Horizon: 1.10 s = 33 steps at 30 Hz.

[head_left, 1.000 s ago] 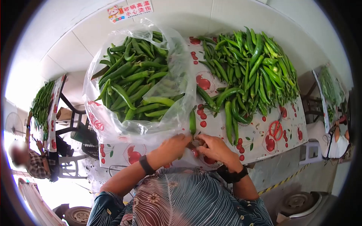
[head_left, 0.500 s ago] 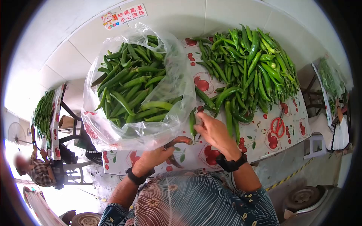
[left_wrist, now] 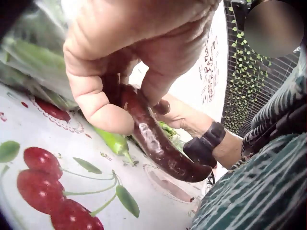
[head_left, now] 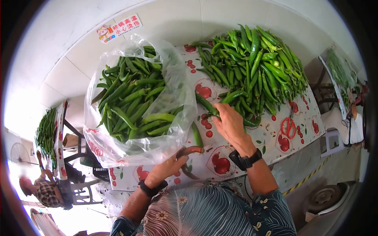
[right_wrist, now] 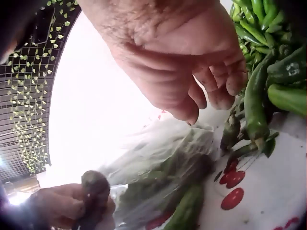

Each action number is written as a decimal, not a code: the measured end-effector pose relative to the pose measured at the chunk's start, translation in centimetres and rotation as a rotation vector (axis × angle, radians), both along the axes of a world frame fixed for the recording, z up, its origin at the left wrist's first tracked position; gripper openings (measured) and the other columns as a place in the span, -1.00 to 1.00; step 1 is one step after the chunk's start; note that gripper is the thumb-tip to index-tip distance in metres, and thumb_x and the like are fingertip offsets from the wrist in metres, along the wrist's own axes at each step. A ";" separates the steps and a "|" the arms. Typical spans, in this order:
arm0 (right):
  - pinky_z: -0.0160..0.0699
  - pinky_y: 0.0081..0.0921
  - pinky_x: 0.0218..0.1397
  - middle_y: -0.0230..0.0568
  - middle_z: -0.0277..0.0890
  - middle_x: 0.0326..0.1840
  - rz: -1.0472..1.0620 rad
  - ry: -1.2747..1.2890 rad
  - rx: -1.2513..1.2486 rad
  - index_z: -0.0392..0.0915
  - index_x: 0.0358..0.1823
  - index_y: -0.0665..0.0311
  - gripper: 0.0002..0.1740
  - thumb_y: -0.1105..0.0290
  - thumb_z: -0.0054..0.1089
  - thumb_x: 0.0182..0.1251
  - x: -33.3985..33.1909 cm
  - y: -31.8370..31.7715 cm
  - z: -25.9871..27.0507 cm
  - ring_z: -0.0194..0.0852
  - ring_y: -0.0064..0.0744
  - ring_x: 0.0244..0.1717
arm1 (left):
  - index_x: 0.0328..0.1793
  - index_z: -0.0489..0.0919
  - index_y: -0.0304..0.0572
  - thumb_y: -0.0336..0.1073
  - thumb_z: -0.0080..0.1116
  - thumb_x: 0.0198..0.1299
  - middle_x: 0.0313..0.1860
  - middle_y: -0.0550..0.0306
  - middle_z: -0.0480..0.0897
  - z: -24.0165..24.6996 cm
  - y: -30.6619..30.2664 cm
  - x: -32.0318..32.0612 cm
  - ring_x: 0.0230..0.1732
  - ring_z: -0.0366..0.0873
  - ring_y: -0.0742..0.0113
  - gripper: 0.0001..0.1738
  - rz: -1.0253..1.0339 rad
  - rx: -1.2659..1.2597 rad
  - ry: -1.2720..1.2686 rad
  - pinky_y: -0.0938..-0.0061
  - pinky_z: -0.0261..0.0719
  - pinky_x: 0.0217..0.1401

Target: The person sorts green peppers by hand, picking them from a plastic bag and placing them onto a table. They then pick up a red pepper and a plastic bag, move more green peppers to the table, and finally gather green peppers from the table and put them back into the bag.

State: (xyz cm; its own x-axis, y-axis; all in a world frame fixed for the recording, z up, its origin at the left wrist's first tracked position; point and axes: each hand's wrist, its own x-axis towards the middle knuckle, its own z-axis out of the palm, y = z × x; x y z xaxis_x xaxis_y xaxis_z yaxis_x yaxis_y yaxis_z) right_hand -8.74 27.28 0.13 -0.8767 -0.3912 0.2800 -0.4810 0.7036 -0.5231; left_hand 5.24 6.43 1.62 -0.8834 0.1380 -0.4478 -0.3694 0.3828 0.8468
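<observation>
In my left hand I hold dark red chili peppers, pinched between thumb and fingers. One curved, glossy red pepper hangs out past the fingertips, and a darker pepper sticks out below the thumb. A single green chili pepper lies on the tablecloth just beyond that hand. My right hand reaches over the near edge of the green pepper pile. Its fingertips are right by the end of a green pepper. In the right wrist view its fingers bend loosely, with no pepper showing between them.
A clear plastic bag full of green peppers stands on the left of the table. Red-handled scissors lie at the right. A tiled wall rises behind. Another person works at a table on the far left.
From beside the left hand, my right hand has moved forward to the pile's near edge. The left hand has drawn back and left, with the red peppers now showing. The head view has shifted.
</observation>
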 end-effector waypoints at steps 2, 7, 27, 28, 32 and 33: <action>0.53 -0.20 -0.11 0.01 0.53 -0.10 -0.026 0.012 0.043 0.43 0.01 0.28 -0.57 0.46 0.28 0.08 -0.8 -0.4 -0.3 0.55 0.02 -0.11 | 0.15 0.38 -0.32 -0.39 -0.04 0.25 -0.05 0.15 0.59 -1.3 0.0 -0.3 -0.25 0.54 0.43 -0.65 -0.013 0.135 0.035 0.52 0.49 -0.21; 0.54 -0.15 -0.13 0.03 0.57 -0.19 -0.057 -0.106 0.081 0.46 0.01 0.27 -0.66 0.45 0.15 0.17 -1.9 -1.3 -2.7 0.55 0.11 -0.22 | 0.13 0.38 -0.33 -0.44 -0.03 0.25 -0.10 0.08 0.56 -0.6 0.3 -0.5 -0.10 0.49 0.39 -0.68 -0.113 0.069 -0.026 0.47 0.49 0.03; 0.48 -0.54 0.02 -0.25 0.53 -0.02 0.308 -0.716 -1.106 0.33 0.17 0.33 -0.54 0.59 0.11 0.21 7.2 2.6 3.7 0.53 -0.46 -0.03 | 0.32 0.31 -0.23 -0.20 -0.09 0.43 0.12 0.08 0.49 5.9 3.2 -2.7 0.14 0.49 0.26 -0.58 0.206 0.915 0.058 0.23 0.51 0.19; 0.48 -0.53 0.03 -0.26 0.51 0.00 0.413 -0.758 -1.105 0.33 0.17 0.33 -0.53 0.61 0.13 0.19 7.7 1.9 4.1 0.52 -0.48 -0.06 | 0.28 0.35 -0.23 -0.25 -0.02 0.40 0.08 0.10 0.52 5.9 3.0 -2.3 0.10 0.50 0.30 -0.61 0.236 0.875 0.066 0.30 0.54 0.12; 0.47 -0.53 -0.04 -0.25 0.55 -0.09 0.458 -0.595 -0.877 0.34 0.16 0.34 -0.54 0.53 0.19 0.21 8.2 -0.6 5.2 0.49 -0.52 -0.14 | 0.26 0.34 -0.31 -0.24 0.08 0.33 0.13 -0.02 0.53 7.7 1.7 -1.9 0.12 0.50 0.24 -0.55 0.209 0.855 0.207 0.33 0.49 0.17; 0.46 -0.52 -0.07 -0.26 0.58 -0.17 0.444 -0.588 -0.878 0.42 0.08 0.34 -0.62 0.53 0.19 0.22 8.2 -1.2 6.0 0.49 -0.53 -0.17 | 0.25 0.35 -0.31 -0.26 0.10 0.32 0.12 -0.02 0.53 8.2 1.1 -1.6 0.10 0.50 0.25 -0.55 0.222 0.866 0.219 0.34 0.49 0.16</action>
